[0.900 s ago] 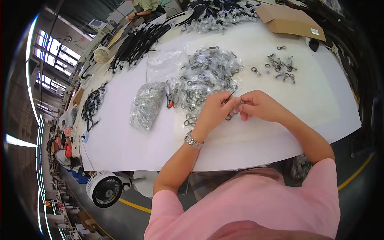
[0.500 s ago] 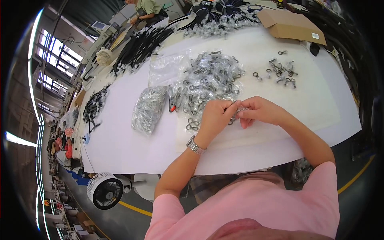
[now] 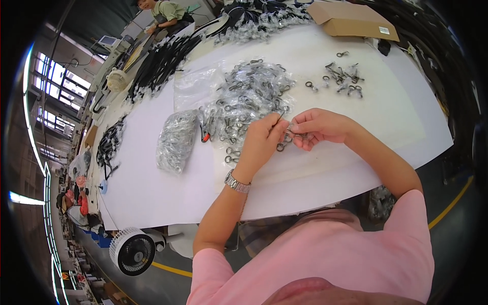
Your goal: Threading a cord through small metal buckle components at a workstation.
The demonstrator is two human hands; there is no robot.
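My left hand (image 3: 262, 136) and my right hand (image 3: 323, 128) meet over the near edge of a pile of metal snap hooks in clear plastic (image 3: 254, 89). Between my right fingertips is a small metal snap hook (image 3: 291, 133), partly in clear wrap. My left hand is closed, its thumb and forefinger against that piece; a thin dark tip sticks up from it, too small to name. A few hooks (image 3: 231, 156) lie by my left wrist. Left of the pile are a full clear bag (image 3: 175, 142) and a red-tipped hand tool (image 3: 205, 136). Loose hooks (image 3: 345, 75) lie farther right.
A cardboard box (image 3: 356, 23) stands at the far right of the white table (image 3: 152, 203). Bundles of black straps (image 3: 168, 63) lie along the far left. A black-and-white fan (image 3: 134, 251) is at the near left edge. Another person (image 3: 170, 12) sits beyond the table.
The whole view has shifted slightly, moving the table's contents left and up in the picture. My hands stay together at the pile, and the dark tip and small hook show more plainly.
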